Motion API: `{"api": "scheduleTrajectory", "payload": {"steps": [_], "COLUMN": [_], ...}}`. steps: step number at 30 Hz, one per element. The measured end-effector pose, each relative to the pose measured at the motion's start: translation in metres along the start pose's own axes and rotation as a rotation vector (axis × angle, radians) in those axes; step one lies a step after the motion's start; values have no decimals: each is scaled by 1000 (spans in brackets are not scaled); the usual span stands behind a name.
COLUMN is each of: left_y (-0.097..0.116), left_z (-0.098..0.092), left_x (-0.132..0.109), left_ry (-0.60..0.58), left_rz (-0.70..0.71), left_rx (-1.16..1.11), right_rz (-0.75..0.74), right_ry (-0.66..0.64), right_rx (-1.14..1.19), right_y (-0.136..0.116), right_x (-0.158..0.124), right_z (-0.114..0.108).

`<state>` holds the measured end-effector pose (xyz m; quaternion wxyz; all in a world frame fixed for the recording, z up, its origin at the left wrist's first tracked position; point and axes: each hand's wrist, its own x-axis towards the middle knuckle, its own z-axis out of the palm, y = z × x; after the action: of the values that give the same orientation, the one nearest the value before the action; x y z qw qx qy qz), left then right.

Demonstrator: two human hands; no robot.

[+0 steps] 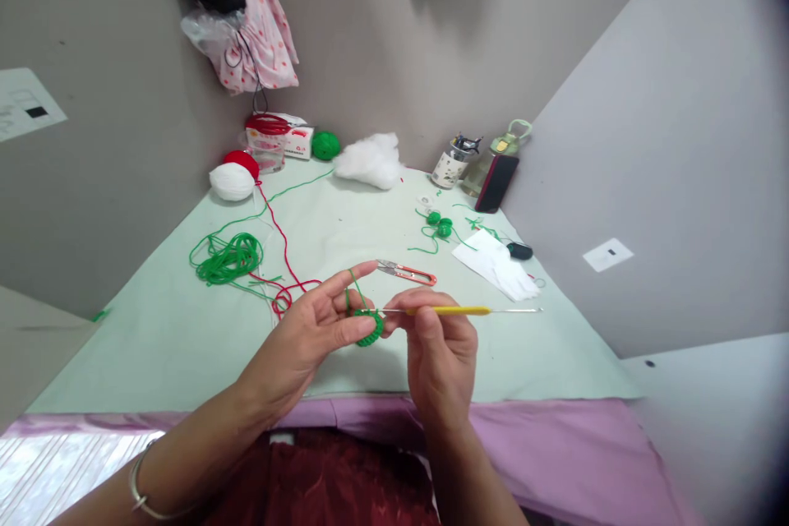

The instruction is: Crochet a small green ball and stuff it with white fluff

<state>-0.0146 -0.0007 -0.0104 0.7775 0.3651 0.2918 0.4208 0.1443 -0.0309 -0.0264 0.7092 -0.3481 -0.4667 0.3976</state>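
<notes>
My left hand (314, 329) pinches a small round green crochet piece (370, 329) between thumb and fingers, with green yarn looped over the raised index finger. My right hand (435, 341) grips a yellow-handled crochet hook (456, 311), its tip at the green piece and its metal end pointing right. Both hands hover above the near part of the pale green table cover (185, 345).
Red snips (410, 271) lie just beyond my hands. A tangle of green yarn (228, 256) and a red strand (283, 263) lie left. White and red yarn balls (233, 179), white stuffing (370, 160), small green crochet balls (439, 223), white paper (496, 263), a tin (453, 162) and a phone (496, 182) lie farther back.
</notes>
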Motion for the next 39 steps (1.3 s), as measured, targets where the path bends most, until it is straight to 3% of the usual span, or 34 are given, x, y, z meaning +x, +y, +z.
{"api": "scheduleTrajectory", "payload": {"steps": [5, 10, 13, 16, 18, 26, 39], "left_y": [3, 0, -3, -5, -6, -9, -7], "left_z": [-7, -4, 1, 3, 3, -2, 0], "left_x": [3, 1, -1, -2, -2, -4, -5], "left_ry": [-96, -83, -32, 29, 52, 25, 38], "left_rz": [-115, -58, 41, 85, 82, 79, 132], "left_rx": [-85, -68, 33, 104, 123, 155, 191], "right_rz": [80, 212, 137, -36, -69, 65, 141], "right_ry": [59, -28, -96, -70, -59, -59, -1], "right_rx": [102, 238, 103, -131, -185, -48, 65], "right_y": [-7, -8, -5, -1, 1, 6, 0], "right_x": [7, 9, 4, -1, -3, -2, 7], "right_z": [-1, -4, -3, -2, -2, -7, -2]}}
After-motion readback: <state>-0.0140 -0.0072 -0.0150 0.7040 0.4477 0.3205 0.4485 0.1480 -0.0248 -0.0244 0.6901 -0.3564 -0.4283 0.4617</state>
